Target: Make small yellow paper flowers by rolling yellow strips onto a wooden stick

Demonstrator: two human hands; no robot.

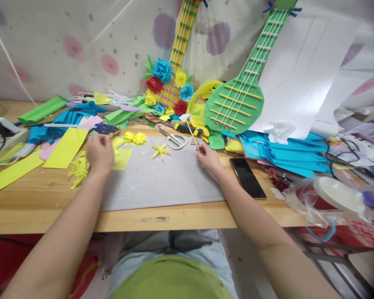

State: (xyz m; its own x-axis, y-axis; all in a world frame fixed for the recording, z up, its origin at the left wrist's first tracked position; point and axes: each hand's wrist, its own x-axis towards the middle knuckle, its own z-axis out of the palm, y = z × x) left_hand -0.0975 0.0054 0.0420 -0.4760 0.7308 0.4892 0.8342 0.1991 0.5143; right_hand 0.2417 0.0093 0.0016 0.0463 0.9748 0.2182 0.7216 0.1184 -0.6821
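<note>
My left hand [99, 153] is curled closed over the left edge of the grey cutting mat [162, 182]. What its fingers hold, if anything, is hidden. A dark blue glue gun [107, 129] with a long glue stick [69, 125] shows just beyond that hand; whether they touch I cannot tell. My right hand [208, 158] pinches a thin wooden stick [192, 132], which slants up and to the left. Between the hands lie a yellow folded-paper star [160, 150], yellow paper flowers [135, 138] and scissors [176, 141].
A green paper lute [235, 104] and a flower-trimmed yellow one [178, 54] lean at the back. Right of the mat lies a phone [247, 177]. Yellow paper strips [67, 148] and blue crepe paper [286, 151] crowd the sides. The table's front edge [162, 220] is near me.
</note>
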